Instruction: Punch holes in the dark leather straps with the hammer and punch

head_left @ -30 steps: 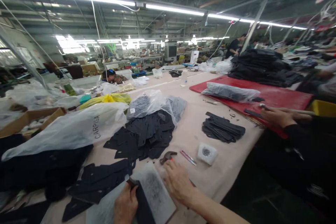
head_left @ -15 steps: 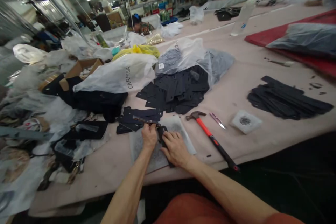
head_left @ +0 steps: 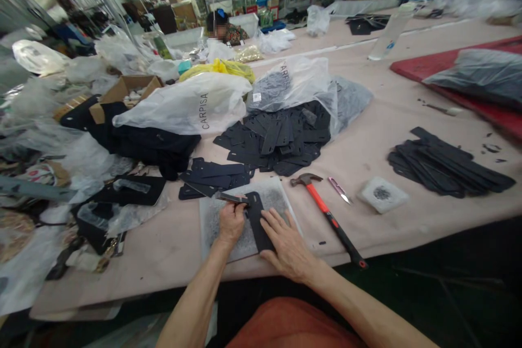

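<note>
My left hand (head_left: 231, 223) is closed around a metal punch (head_left: 232, 197), a bar-like tool held tilted with its lower end by the left edge of a black strip (head_left: 258, 225). That strip has a slot at its far end and lies on a worn white cutting board (head_left: 212, 228). Flat on the strip's right side rests my right hand (head_left: 289, 242), fingers stretched out. A claw hammer (head_left: 326, 212) with a red and black handle lies right of the board. Beside it are pink-handled thread snips (head_left: 339, 190).
Loose black strips (head_left: 281, 136) are heaped behind the board, with a smaller pile (head_left: 216, 176) nearer. Another stack (head_left: 448, 163) lies at the right, past a whitish block (head_left: 383, 194). Plastic bags (head_left: 187, 100) and clutter fill the left. A person (head_left: 224, 27) sits beyond the table.
My right hand has slid right and towards me, uncovering more of the black strip. The punch has tilted differently in my left hand. The whole view has shifted slightly.
</note>
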`<action>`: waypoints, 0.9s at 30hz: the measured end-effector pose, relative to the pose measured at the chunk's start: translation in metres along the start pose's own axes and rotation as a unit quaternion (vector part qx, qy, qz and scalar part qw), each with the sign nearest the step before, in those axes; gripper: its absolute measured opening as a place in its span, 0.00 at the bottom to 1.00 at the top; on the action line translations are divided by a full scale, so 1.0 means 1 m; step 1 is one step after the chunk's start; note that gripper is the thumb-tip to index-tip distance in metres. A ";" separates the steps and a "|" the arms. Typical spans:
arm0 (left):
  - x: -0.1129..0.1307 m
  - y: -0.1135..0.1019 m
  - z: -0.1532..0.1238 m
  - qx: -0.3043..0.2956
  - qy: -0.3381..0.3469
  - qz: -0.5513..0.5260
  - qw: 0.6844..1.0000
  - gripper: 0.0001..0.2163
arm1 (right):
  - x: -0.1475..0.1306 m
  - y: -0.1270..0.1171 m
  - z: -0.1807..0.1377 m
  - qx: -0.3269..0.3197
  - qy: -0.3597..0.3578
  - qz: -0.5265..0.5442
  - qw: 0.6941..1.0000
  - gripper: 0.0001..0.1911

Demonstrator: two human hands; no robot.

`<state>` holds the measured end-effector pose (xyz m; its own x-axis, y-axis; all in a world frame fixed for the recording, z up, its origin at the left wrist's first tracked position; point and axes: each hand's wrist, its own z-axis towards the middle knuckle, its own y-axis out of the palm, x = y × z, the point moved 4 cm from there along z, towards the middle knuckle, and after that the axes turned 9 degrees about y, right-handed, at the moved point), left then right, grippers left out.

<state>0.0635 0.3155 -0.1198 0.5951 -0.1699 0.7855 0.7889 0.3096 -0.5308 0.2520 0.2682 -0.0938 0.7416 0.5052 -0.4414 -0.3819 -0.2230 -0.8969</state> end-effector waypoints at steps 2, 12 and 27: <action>0.000 -0.003 0.000 0.021 0.001 0.004 1.000 0.11 | 0.002 0.005 -0.009 -0.017 -0.007 -0.019 1.000 0.36; 0.003 -0.005 -0.008 0.009 0.054 -0.005 0.999 0.10 | 0.029 -0.001 0.080 -0.020 0.012 -0.044 0.999 0.32; 0.014 0.001 0.005 -0.040 0.032 -0.018 0.999 0.09 | 0.033 -0.001 0.064 0.066 0.097 0.040 0.992 0.20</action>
<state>0.0722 0.3178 -0.1076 0.5719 -0.2403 0.7844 0.8188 0.2265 -0.5276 0.2419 0.3387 -0.1061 0.7940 0.3167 -0.5189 -0.5028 -0.1378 -0.8534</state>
